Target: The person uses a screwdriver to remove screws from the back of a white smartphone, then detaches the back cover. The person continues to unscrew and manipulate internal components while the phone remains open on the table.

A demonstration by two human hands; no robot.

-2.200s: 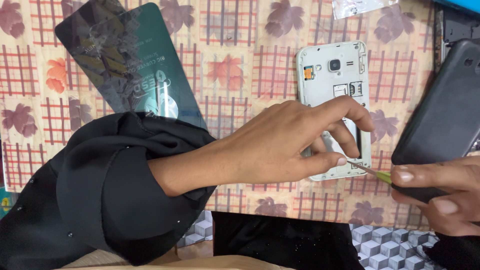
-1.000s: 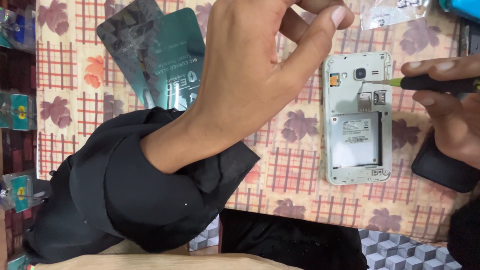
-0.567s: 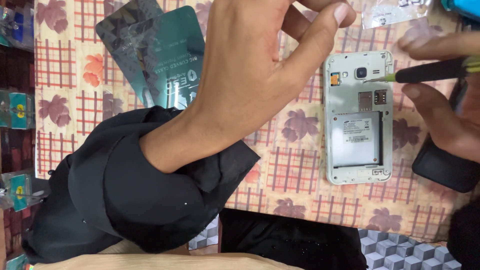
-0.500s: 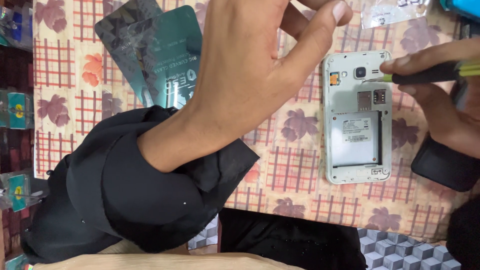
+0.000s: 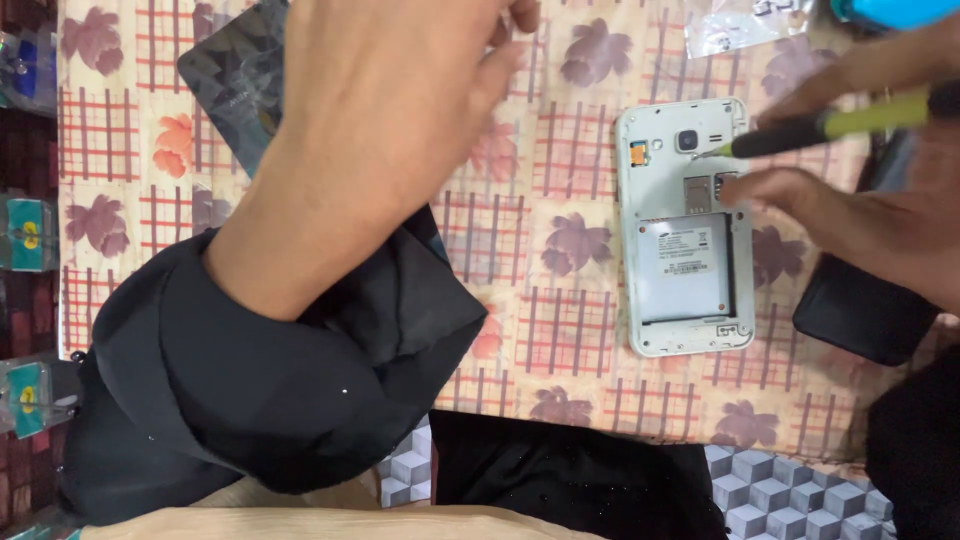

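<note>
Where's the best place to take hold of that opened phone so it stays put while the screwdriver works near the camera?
Pinch the phone across its two long side edges at the lower half, coming from its bottom end. It lies flat, back open, and the screwdriver and right hand crowd the top.

Table: covered by cream cloth, red checks, leaf prints;
Lower edge: grey cube-pattern surface;
Left edge: dark strip;
Light: even

My white phone lies flat, back cover off, insides up, on the cloth; my screwdriver's tip touches near its camera.
</note>
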